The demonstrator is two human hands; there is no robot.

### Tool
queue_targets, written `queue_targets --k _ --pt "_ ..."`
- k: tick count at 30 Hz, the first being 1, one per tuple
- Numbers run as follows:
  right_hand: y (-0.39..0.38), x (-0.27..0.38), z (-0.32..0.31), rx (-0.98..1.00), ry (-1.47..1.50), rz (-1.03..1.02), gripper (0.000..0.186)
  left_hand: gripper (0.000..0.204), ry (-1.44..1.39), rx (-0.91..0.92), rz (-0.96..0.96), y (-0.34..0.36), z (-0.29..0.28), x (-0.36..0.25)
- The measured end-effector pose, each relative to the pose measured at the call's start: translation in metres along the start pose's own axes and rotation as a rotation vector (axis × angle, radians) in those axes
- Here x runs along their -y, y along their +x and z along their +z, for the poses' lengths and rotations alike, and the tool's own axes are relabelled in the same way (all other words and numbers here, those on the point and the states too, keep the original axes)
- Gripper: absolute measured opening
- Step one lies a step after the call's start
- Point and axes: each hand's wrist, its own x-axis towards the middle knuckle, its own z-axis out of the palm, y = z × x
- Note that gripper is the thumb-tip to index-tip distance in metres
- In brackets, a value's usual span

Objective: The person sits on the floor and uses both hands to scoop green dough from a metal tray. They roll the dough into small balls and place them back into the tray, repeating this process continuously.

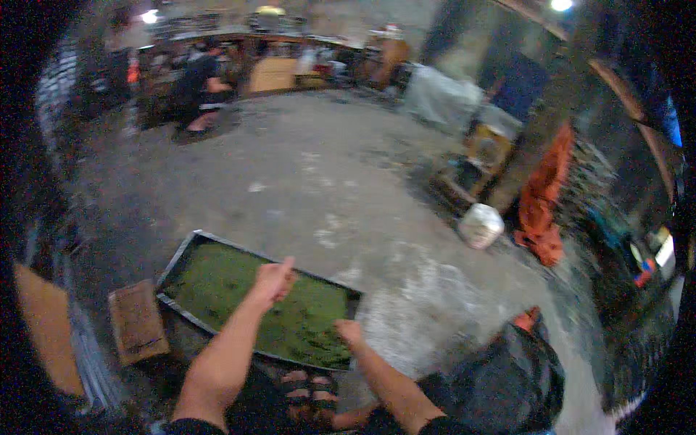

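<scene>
Just left of the long tray (177, 263) lies a small brown board (138, 319), with a larger tan panel (47, 326) farther out on that side. To the tray's right, past its near corner, sits a dark, bulky bag or cloth (518, 377) with something orange on top. Beyond the tray and well to its right come a white bundle (481, 225), a slumped orange sheet (544, 199) and a thick leaning post (540, 127); farther off in that direction, pale sheeting (442, 96) covers something. Another person (204, 87) is low to the floor, far past the tray's left end. Sandalled feet (308, 395) are close to the tray's near edge, and the left forearm hides part of that edge.

The tray is dark, shallow and rectangular, on the floor before the wearer — a green, grainy-looking layer (225, 279) covers most of its bottom, with darker patches toward the right end. The left hand (274, 281) is over the tray's far side, fingers apparently curled; the right hand (349, 333) is at its right end, blurred — whether either pinches anything, I cannot tell.
</scene>
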Motion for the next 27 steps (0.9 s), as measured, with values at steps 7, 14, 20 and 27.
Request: queue_targets --k 7,14,20,27 --pt "0.008 0.179 0.01 0.247 0.655 0.091 0.029 0.047 0.12 -0.089 -0.031 -0.018 -0.057 -0.006" --pt "-0.011 0.317 -0.079 -0.146 -0.243 0.0 0.058 0.048 0.106 0.003 -0.048 -0.01 -0.063 0.021" --pt "-0.05 0.311 -0.082 -0.221 -0.093 -0.076 0.054 0.037 0.032 0.038 -0.162 -0.02 -0.055 0.021" --pt "-0.061 0.303 -0.058 0.005 -0.221 -0.26 0.028 0.031 0.042 0.16 -0.166 -0.029 -0.033 0.02"
